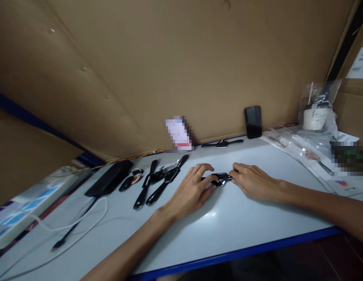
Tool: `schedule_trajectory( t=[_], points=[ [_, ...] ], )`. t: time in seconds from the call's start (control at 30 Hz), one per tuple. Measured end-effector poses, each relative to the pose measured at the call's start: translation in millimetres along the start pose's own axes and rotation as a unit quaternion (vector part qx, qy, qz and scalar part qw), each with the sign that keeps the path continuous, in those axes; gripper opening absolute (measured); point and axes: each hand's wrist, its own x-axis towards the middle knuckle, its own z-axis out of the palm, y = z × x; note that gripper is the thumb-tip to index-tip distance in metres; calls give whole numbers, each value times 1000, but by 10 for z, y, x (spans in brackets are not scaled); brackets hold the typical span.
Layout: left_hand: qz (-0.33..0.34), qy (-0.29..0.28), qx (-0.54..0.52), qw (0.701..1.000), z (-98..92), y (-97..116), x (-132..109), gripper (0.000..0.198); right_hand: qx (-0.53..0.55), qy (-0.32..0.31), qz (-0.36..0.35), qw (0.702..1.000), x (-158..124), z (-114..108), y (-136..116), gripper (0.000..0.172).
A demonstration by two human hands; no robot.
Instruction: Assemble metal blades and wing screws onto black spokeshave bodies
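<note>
A black spokeshave [220, 178] lies on or just above the tabletop between my two hands. My right hand [248, 178] is closed round its right handle. My left hand [195, 183] curls over its left side, thumb and fingers at the body, partly hiding that handle. To the left rest two more black spokeshave bodies [168, 177], with small dark parts [158, 175] and a clear plastic piece between them. At the back edge, another spokeshave [221, 143] lies by the cardboard wall.
A black phone [253, 121] leans on the cardboard wall [175, 62]. Left stand a black box-like device [110, 178], keys with a fob [131, 180] and a white cable [90, 222]. Clear plastic packaging [301, 150] and a bagged cup [315, 117] fill the right side of the table [228, 230].
</note>
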Motion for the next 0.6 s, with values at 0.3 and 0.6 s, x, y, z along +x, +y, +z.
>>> schedule_trajectory(
  t=[0.3,0.6],
  points=[
    [-55,6,-40,998,121,18,30,5,-6,8,-11,1000,10,27,-14,23],
    [-33,11,-52,998,114,53,57,9,6,12,-14,1000,5,42,-30,24]
  ],
)
